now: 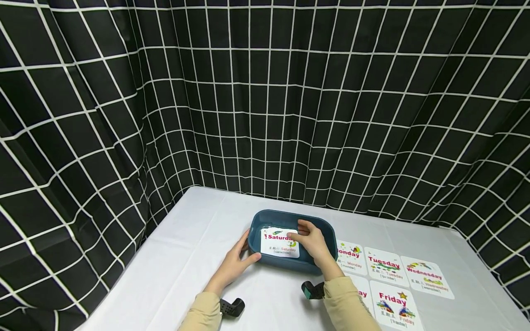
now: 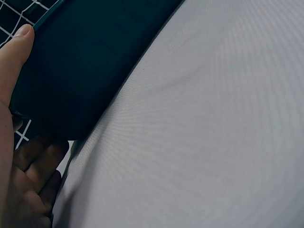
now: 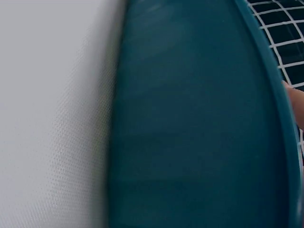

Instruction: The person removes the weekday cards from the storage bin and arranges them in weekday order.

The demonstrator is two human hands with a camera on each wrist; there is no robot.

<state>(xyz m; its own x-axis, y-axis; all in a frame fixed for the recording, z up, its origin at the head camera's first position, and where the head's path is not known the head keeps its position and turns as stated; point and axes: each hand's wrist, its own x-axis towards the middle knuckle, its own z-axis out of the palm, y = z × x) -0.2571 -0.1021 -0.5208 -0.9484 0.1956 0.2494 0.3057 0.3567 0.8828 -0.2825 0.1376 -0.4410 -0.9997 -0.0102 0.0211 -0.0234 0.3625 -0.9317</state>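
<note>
A dark teal plastic bin (image 1: 281, 263) rests on the white table. Inside it a white "Saturday" card (image 1: 276, 250) lies face up at the left. My left hand (image 1: 233, 264) grips the bin's left end, its thumb on the near rim and its fingers round the outer side; the left wrist view shows that thumb (image 2: 21, 40) against the wall. Over the bin's right part reaches my right hand (image 1: 312, 241), thumb on the card's right side and fingers spread apart from it. In the right wrist view the bin wall (image 3: 199, 114) hides most of that hand.
Right of the bin lie "Monday" (image 1: 349, 257), "Tuesday" (image 1: 387, 266) and "Wednesday" (image 1: 428, 278) cards in a row. Nearer are a "Friday" card (image 1: 395, 305) and one partly hidden by the right sleeve (image 1: 348, 303). A black gridded curtain (image 1: 265, 105) surrounds the table.
</note>
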